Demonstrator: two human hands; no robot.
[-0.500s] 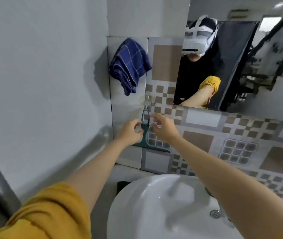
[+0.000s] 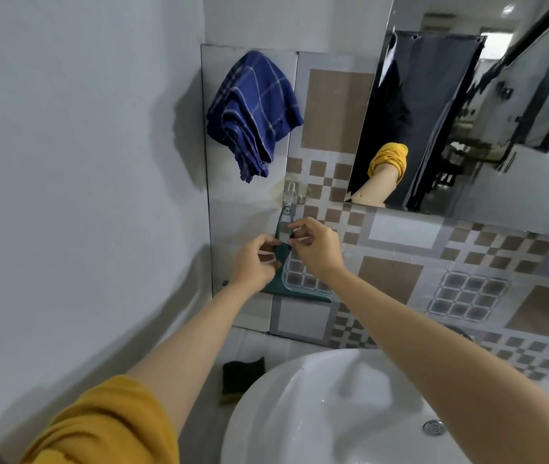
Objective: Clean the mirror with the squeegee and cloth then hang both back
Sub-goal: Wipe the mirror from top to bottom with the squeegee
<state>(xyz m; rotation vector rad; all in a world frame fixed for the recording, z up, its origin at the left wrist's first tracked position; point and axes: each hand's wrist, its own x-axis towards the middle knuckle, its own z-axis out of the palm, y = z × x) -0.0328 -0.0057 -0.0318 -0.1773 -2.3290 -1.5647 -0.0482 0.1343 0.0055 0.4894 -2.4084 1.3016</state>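
Note:
A green squeegee (image 2: 300, 294) hangs by its handle loop from a small clear hook (image 2: 289, 195) on the tiled wall, left of and below the mirror (image 2: 517, 128). My left hand (image 2: 254, 266) curls around the handle from the left. My right hand (image 2: 316, 246) pinches the handle from the right, just above the left. The hands hide the middle of the handle. A blue checked cloth (image 2: 253, 112) hangs bunched on the wall above the squeegee, apart from both hands.
A white sink (image 2: 333, 413) sits below my right forearm, its drain at the right. A dark sponge (image 2: 243, 376) lies on the ledge left of the sink. A plain grey wall closes the left side.
Both hands stay at the squeegee handle, with the fingers closed a little tighter on it. The view has tilted, and the head's reflection has left the mirror.

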